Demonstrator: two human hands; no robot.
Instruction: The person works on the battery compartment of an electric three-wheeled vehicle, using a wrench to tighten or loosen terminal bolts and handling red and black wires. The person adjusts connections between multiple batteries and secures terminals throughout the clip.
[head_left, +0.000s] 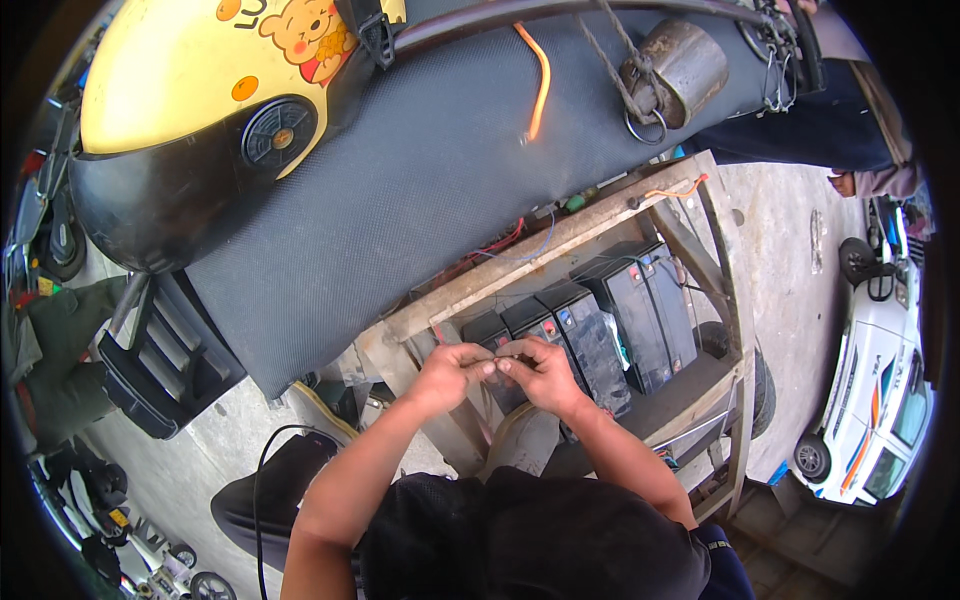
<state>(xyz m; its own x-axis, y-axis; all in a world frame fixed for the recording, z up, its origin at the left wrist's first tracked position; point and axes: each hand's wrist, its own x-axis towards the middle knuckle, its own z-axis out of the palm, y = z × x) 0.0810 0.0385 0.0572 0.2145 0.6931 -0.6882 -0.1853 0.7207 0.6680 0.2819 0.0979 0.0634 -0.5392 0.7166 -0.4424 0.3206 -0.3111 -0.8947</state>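
My left hand (448, 379) and my right hand (541, 373) meet fingertip to fingertip in front of me. Thumbs and forefingers pinch a small item (496, 361), largely hidden and too small to identify. Just beyond and beneath them, several black batteries (592, 337) with red and blue terminal marks sit side by side in a worn metal frame (660, 424). Thin red and blue wires (517, 244) run along the frame's upper rail, under the black textured seat (420, 150). A short orange wire (673, 193) lies on that rail.
On the seat are a yellow-and-black helmet (180, 82), an orange cable (541, 75) and a roped metal cylinder (675, 71). A bar (570, 9) crosses above. Another person's hand (842, 183) shows at right, near a white vehicle (870, 382). A black cable (260, 495) hangs at my left.
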